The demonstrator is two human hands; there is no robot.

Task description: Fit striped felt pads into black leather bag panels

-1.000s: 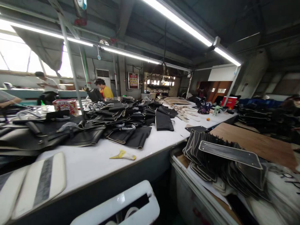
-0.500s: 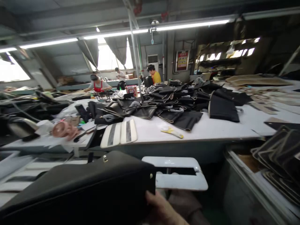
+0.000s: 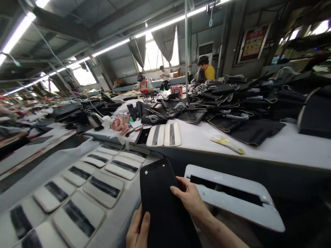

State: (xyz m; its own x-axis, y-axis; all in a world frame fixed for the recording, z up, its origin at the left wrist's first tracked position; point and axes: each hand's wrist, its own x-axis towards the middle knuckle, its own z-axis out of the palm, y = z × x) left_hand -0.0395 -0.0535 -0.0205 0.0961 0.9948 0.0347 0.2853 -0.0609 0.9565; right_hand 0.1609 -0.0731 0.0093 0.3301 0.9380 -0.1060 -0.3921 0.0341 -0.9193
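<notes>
Both hands are holding a black panel: the left grip is clasping its near left edge, thumb on top, while the right grip is pinching its right edge farther up. Two small studs are showing beyond both grips. Pale pads are lying left of the left grip; a white slotted frame is standing just right of the right grip. The step in hand seems to be steadying the panel. Fingers underneath are hidden, so support there is perhaps uneven; any next move is calling for balanced holding at both edges.
</notes>
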